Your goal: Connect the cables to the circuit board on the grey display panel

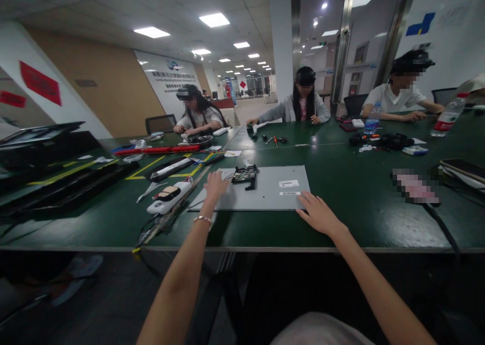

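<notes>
A flat grey metal panel [273, 188] lies on the green table in front of me, with two white labels on its right part. On its upper left sits a small circuit board [244, 176] in a black frame. My left hand [215, 188] is over the panel's left side, fingers apart, close to the board and its thin wires. At the panel's lower right corner rests my right hand [318, 212], fingers spread, with the fingertips at the edge. Neither hand grips anything that I can see.
Left of the panel lie a white rounded device [170, 196] with cables and long black casings [64, 188]. Several tools [276, 141] lie beyond it. A pixelated pink object [415, 186], a phone-like slab [464, 170] and bottles [372, 118] are rightward. Three people sit across the green table [341, 234].
</notes>
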Demonstrator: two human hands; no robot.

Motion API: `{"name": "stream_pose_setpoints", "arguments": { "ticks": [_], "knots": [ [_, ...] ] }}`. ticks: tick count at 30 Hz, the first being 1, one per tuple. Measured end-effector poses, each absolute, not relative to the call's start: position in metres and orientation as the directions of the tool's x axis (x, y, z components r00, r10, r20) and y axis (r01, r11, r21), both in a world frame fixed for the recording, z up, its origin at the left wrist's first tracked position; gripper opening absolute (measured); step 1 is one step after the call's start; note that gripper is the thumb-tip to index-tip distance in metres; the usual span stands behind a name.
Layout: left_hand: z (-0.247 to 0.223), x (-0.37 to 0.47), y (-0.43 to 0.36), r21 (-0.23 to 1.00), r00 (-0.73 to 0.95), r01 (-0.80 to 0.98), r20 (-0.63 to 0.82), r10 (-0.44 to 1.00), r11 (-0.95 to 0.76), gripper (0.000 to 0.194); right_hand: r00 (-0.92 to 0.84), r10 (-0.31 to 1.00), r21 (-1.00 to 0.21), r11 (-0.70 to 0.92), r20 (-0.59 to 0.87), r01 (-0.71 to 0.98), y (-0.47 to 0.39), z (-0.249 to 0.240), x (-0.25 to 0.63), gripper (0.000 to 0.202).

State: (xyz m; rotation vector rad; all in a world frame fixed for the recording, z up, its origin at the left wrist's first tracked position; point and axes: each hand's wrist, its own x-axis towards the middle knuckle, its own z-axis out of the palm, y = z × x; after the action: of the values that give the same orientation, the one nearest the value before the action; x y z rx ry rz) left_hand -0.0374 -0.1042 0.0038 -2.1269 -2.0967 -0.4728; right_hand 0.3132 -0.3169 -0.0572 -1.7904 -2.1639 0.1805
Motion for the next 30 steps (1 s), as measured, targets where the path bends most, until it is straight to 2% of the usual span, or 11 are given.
{"name": "stream_pose_setpoints", "arguments": {
  "ticks": [3,5,8,11,14,19,23,26,30],
  "knots": [
    [-0.004,-0.067,-0.125,0.16,-0.203,0.974,0.282,0.938,0.162,0.049,-0.152,0.973,-0.287,0.197,0.173,0.938,-0.319,-0.057,0.312,0.062],
    [-0.01,-0.076,-0.134,0.168,-0.27,0.958,0.267,0.925,0.231,0.048,-0.144,0.972,-0.272,0.193,0.188,0.943,-0.321,-0.057,0.311,0.06],
    [-0.014,-0.072,-0.141,0.184,-0.245,0.962,0.25,0.937,0.202,0.048,-0.125,0.969,-0.26,0.18,0.214,0.949,-0.321,-0.059,0.311,0.057],
    [-0.013,-0.06,-0.143,0.223,-0.241,0.96,0.346,0.907,0.17,0.048,-0.088,0.966,-0.271,0.154,0.241,0.95,-0.32,-0.061,0.314,0.054],
    [-0.012,-0.055,-0.146,0.227,-0.309,0.946,0.42,0.853,0.231,0.049,-0.052,0.967,-0.29,0.125,0.249,0.949,-0.32,-0.063,0.319,0.052],
    [-0.014,-0.061,-0.147,0.192,-0.366,0.929,0.346,0.864,0.316,0.049,-0.052,0.968,-0.305,0.128,0.245,0.944,-0.32,-0.064,0.323,0.052],
    [-0.014,-0.062,-0.149,0.138,-0.35,0.937,0.392,0.851,0.322,0.048,-0.045,0.963,-0.342,0.138,0.267,0.93,-0.321,-0.059,0.324,0.049],
    [-0.01,-0.061,-0.152,0.119,-0.35,0.936,0.416,0.84,0.331,0.048,0.026,0.95,-0.403,0.107,0.311,0.909,-0.321,-0.056,0.327,0.047],
    [-0.005,-0.059,-0.157,0.102,-0.326,0.944,0.415,0.849,0.313,0.049,0.183,0.926,-0.433,-0.024,0.33,0.901,-0.321,-0.057,0.331,0.048]
  ]
}}
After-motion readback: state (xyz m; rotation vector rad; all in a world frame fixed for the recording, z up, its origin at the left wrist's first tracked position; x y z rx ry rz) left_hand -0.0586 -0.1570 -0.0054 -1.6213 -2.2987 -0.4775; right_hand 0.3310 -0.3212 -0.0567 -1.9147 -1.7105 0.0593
